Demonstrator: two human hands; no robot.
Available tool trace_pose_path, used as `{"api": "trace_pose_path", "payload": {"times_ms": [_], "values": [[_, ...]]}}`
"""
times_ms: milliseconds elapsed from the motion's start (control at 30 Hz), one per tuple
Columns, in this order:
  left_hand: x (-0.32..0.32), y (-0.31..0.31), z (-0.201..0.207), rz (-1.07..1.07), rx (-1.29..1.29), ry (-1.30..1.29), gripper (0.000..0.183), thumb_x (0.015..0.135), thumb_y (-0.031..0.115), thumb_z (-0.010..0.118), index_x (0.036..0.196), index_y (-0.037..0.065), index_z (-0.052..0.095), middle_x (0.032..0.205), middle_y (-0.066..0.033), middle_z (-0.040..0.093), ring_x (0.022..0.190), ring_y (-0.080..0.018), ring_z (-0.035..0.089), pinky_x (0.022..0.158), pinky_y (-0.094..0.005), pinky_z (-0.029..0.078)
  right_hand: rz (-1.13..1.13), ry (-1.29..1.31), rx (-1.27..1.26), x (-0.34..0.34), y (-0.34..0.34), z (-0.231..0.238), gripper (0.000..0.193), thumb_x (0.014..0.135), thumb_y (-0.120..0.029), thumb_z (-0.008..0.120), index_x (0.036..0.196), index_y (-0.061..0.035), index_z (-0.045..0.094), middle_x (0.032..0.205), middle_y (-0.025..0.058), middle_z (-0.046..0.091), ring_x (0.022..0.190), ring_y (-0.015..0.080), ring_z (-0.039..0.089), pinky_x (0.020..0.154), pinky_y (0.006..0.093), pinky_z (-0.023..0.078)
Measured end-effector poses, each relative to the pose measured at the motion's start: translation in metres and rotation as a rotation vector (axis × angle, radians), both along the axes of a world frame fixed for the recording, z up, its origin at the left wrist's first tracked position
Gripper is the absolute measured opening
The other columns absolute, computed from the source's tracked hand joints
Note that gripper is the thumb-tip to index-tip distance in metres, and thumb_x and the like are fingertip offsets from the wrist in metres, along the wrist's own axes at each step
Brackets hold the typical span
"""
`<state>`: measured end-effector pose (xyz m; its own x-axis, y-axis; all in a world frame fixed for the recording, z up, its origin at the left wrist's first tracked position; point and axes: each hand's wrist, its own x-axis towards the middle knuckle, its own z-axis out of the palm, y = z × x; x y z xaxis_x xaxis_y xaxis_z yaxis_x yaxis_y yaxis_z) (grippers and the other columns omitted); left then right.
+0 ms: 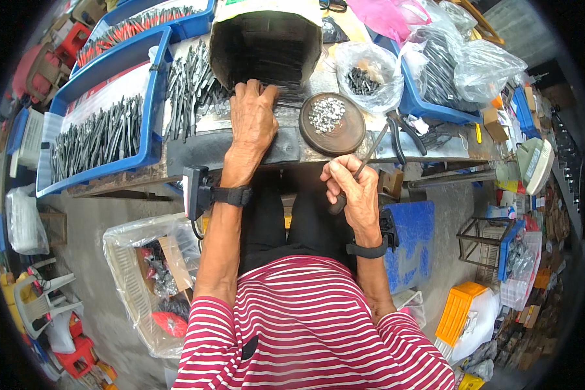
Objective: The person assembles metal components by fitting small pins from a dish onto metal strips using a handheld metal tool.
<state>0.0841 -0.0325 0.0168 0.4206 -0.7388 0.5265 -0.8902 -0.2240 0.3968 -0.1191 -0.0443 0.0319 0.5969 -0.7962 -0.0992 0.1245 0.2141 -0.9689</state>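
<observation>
My left hand (252,120) reaches to the bench edge, its fingers bent down at the mouth of a wide container (320,49) lying on its side. Its fingertips are hidden among thin dark pieces. My right hand (356,192) is closed round a screwdriver (369,155), with the dark handle in the palm and the shaft pointing up and right. Between and beyond both hands stands a round brown dish (346,135) with small silvery parts (326,115) in it. Loose black metal strips (192,88) lie left of the container.
Blue trays (156,110) of dark strips stand on the left of the bench. Black-handled pliers (406,136), a clear bag (369,71) of small dark parts and another blue tray (435,112) sit on the right. Below are a plastic-lined crate (127,279) and a blue panel (409,244).
</observation>
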Motion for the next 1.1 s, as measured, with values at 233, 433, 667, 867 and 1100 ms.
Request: {"api": "trace_pose_path", "payload": {"times_ms": [233,433,667,867,1100], "values": [[0.002,0.001,-0.008,-0.022,-0.027,-0.002,0.027,0.06,-0.004,0.056,0.084,0.008,0.057,0.087,-0.0096,0.052,0.084,-0.0292,0.047,0.068,-0.0399,0.037,-0.033,-0.031,0.021,-0.005,-0.007,0.0,0.015,0.084,-0.013,0.053,0.079,0.001,0.055,0.07,0.0066,0.056,0.051,0.0057,0.044,0.042,0.0191,0.038],[0.002,0.002,-0.005,-0.011,0.008,0.013,0.024,0.062,-0.004,0.057,0.083,0.008,0.056,0.083,-0.0087,0.053,0.082,-0.0286,0.048,0.068,-0.0406,0.037,-0.095,-0.014,-0.002,-0.01,-0.016,0.003,0.015,0.084,-0.013,0.054,0.078,0.0008,0.055,0.069,0.0062,0.056,0.05,0.0057,0.044,0.042,0.0191,0.038],[0.009,0.003,-0.01,-0.038,0.007,0.013,0.02,0.064,-0.003,0.055,0.082,0.006,0.058,0.082,-0.0093,0.054,0.082,-0.0289,0.049,0.069,-0.0398,0.037,-0.167,0.108,-0.141,-0.012,-0.032,0.007,0.011,0.081,-0.009,0.055,0.08,0.0018,0.057,0.067,0.0029,0.055,0.053,0.006,0.046,0.046,0.0202,0.039],[0.008,0.008,-0.009,-0.037,-0.07,-0.008,0.015,0.066,-0.002,0.057,0.079,0.004,0.058,0.08,-0.0092,0.054,0.079,-0.0284,0.049,0.067,-0.0388,0.038,-0.238,0.534,-0.922,-0.002,-0.035,0.003,0.019,0.073,-0.007,0.06,0.091,-0.0013,0.06,0.078,0.01,0.053,0.064,0.0186,0.053,0.058,0.0273,0.042],[0.005,0.029,0.0,-0.012,-0.141,0.0,0.016,0.067,-0.001,0.058,0.082,0.006,0.056,0.083,-0.0064,0.053,0.082,-0.0253,0.048,0.071,-0.0363,0.035,-0.15,0.686,-1.199,0.007,-0.036,0.006,0.035,0.067,-0.023,0.067,0.097,-0.0077,0.06,0.087,0.0142,0.045,0.08,0.0288,0.049,0.066,0.0365,0.042]]}}
